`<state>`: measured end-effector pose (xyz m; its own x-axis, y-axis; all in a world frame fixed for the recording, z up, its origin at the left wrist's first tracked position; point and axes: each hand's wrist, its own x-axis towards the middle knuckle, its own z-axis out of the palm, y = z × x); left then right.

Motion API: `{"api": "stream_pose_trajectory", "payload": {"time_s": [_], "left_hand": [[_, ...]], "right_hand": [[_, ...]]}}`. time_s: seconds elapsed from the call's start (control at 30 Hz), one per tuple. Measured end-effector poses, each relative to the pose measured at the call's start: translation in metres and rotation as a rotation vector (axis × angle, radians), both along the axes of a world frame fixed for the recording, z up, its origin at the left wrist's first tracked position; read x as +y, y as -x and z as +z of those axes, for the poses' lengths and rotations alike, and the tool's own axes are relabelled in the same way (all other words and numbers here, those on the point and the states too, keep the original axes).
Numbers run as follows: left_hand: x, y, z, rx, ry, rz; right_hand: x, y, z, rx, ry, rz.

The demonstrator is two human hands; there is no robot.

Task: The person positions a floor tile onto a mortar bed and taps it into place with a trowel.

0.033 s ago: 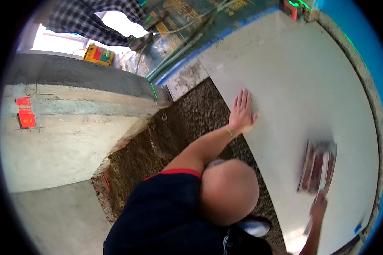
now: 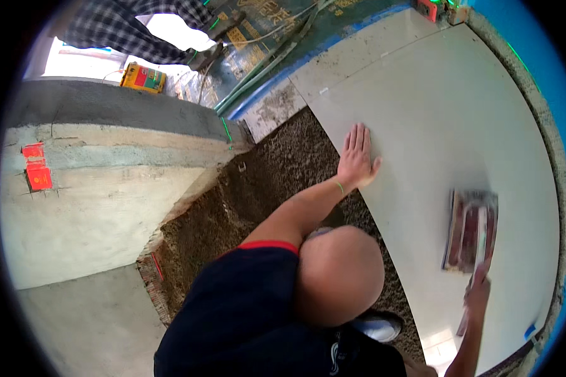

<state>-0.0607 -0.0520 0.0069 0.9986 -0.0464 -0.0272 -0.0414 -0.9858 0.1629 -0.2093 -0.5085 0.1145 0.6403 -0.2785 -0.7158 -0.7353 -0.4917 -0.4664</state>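
A large pale floor tile (image 2: 415,138) lies to the right, its left edge beside a bed of dark, rough mortar (image 2: 295,154). Flat on the tile near that edge rests my left hand (image 2: 356,158), fingers stretched out and holding nothing. My right hand (image 2: 478,292) is wrapped round the handle of a flat rectangular float-like tool (image 2: 462,235), with a reddish-brown back and a pale bar along it. This tool is over the tile's right part; whether its face touches the surface I cannot tell.
A rough strip and blue wall (image 2: 550,75) border the tile on the right. A red laser-level-like device (image 2: 426,9) stands at the far corner. Hoses (image 2: 264,66) run over the covered floor. A person in checked trousers (image 2: 126,28) is at the far left near a yellow box (image 2: 143,78).
The float-like tool and my right hand have shifted slightly away from me along the tile. My left hand stays in place on the tile.
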Motion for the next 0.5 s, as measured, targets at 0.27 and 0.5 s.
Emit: {"api": "stream_pose_trajectory", "payload": {"time_s": [0.27,0.5], "left_hand": [[0.001,0.002,-0.001,0.011,0.053,0.026],[0.006,-0.001,-0.001,-0.01,0.055,0.018]], "right_hand": [[-0.008,-0.027,0.095,-0.915,-0.064,-0.085],[0.047,-0.039,-0.02,-0.148,0.219,0.293]]}}
